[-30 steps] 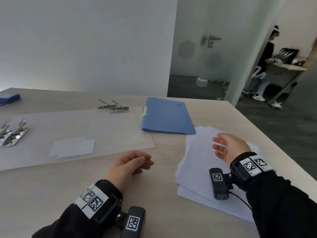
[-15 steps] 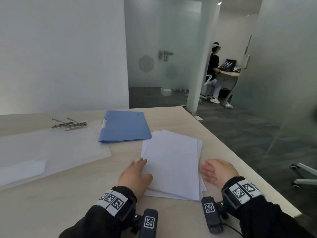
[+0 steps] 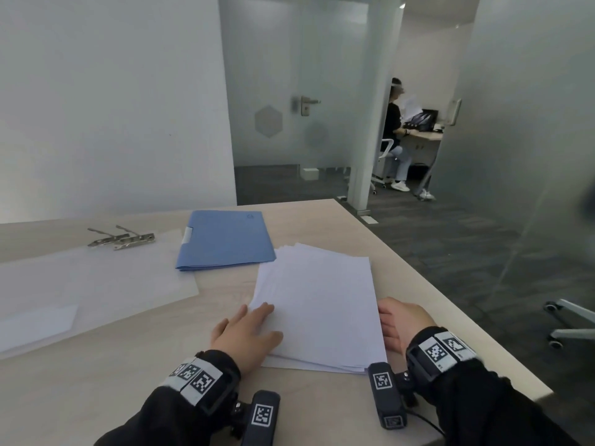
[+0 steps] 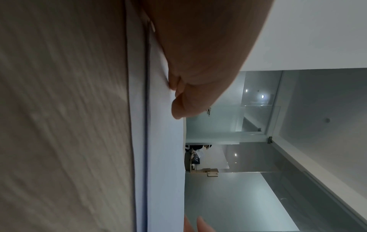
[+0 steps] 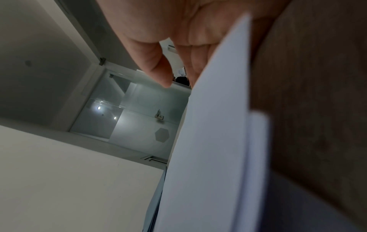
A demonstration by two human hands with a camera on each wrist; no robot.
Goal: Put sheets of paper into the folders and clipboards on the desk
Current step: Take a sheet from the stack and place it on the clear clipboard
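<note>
A stack of white paper lies on the desk in front of me. My left hand rests flat on the stack's left edge, fingers straight; the left wrist view shows the left hand against the paper, whose top sheets are slightly raised. My right hand lies against the right edge, and its fingertips go under the paper. In the right wrist view the right hand has its thumb free above the lifted paper. A shut blue folder lies just behind the stack.
Translucent clipboards with metal clips lie at the left. The desk's right edge runs close to my right hand, with dark floor beyond. A person sits at a far desk behind glass walls.
Both hands have come in onto the two long sides of the paper stack, the left one sliding further onto it. The head view has swung to the right.
</note>
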